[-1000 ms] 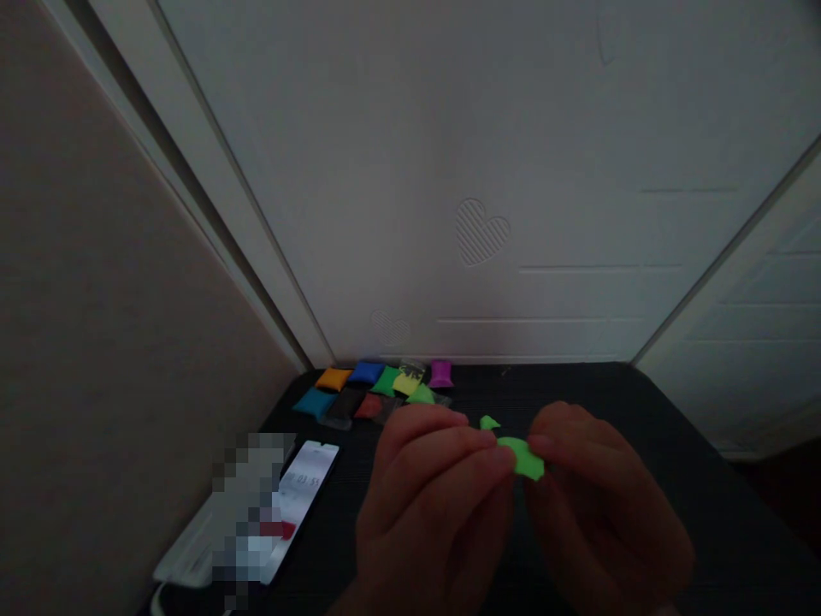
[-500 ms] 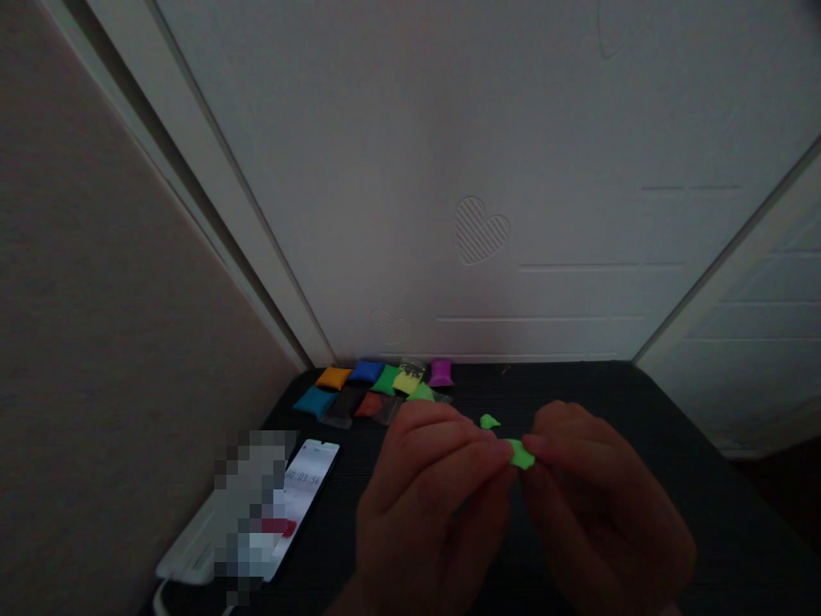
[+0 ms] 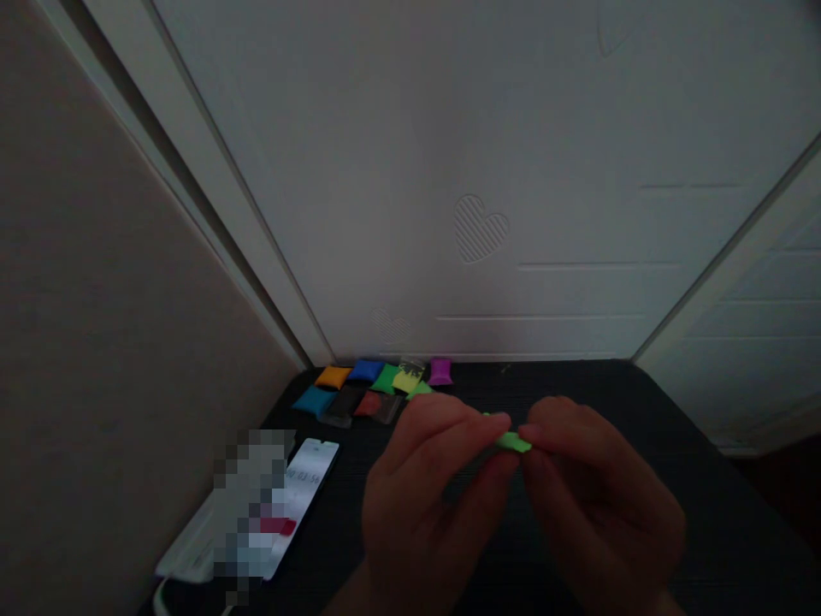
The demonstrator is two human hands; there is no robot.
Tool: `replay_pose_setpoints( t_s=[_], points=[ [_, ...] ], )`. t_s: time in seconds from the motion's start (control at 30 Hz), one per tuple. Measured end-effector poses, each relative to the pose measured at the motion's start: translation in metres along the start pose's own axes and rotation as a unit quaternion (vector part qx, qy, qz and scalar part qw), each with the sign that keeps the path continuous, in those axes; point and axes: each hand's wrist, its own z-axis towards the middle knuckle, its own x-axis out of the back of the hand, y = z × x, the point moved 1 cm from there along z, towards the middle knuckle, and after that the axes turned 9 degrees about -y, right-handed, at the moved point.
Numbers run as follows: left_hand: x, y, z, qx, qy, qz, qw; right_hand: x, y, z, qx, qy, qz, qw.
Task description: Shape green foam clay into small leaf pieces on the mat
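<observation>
Two bare hands meet over a dark bench (image 3: 603, 381), with a small bright green piece (image 3: 515, 442) between their fingertips. The piece lies at the inner side of each hand, its visible long axis running roughly side to side and dipping slightly to the right. Neither hand is nearer: the left hand (image 3: 436, 488) pinches it between forefinger and thumb, and the right hand (image 3: 599, 496) pinches its other end — the tips almost touch. A second green bit (image 3: 486, 415) barely shows behind the left fingertips.

The bench top is black and finely lined. Beyond the left hand, near the back edge, lie small colored packets (image 3: 366, 370) — orange, blue, green, yellow, purple, teal, black and red among them. A lit phone (image 3: 311, 475) lies at left beside a white object (image 3: 186, 547), partly blurred out. Behind rises a pale panel (image 3: 385, 171) with embossed hearts (image 3: 480, 229); the room is dim.
</observation>
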Motion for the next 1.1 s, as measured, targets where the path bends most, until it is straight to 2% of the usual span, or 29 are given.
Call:
replay_pose_setpoints(
  t_s=[0.33, 0.47, 0.57, 0.63, 0.7, 0.83, 1.1],
  points=[
    [-0.002, 0.003, -0.004, 0.045, 0.021, -0.012, 0.999, -0.001, 0.001, 0.0, -0.033, -0.005, 0.024, 0.999],
    [-0.007, 0.0, -0.006, 0.117, 0.015, -0.064, 0.991, -0.006, 0.004, 0.0, -0.111, 0.059, 0.114, 0.986],
    [-0.008, -0.002, -0.006, 0.131, 0.015, -0.018, 0.991, -0.009, 0.007, 0.003, -0.148, 0.068, 0.161, 0.973],
    [-0.007, -0.001, -0.004, 0.116, 0.03, 0.029, 0.992, -0.008, 0.008, 0.005, -0.153, 0.058, 0.125, 0.979],
    [-0.006, -0.001, -0.002, 0.099, 0.041, 0.057, 0.993, -0.004, 0.008, 0.007, -0.137, 0.048, 0.046, 0.988],
    [-0.005, 0.0, -0.001, 0.069, 0.014, 0.082, 0.994, 0.005, 0.007, 0.009, -0.084, 0.008, -0.079, 0.993],
    [-0.004, -0.004, -0.003, 0.072, 0.051, 0.075, 0.993, 0.004, 0.007, 0.008, -0.059, -0.021, -0.098, 0.993]
  ],
)
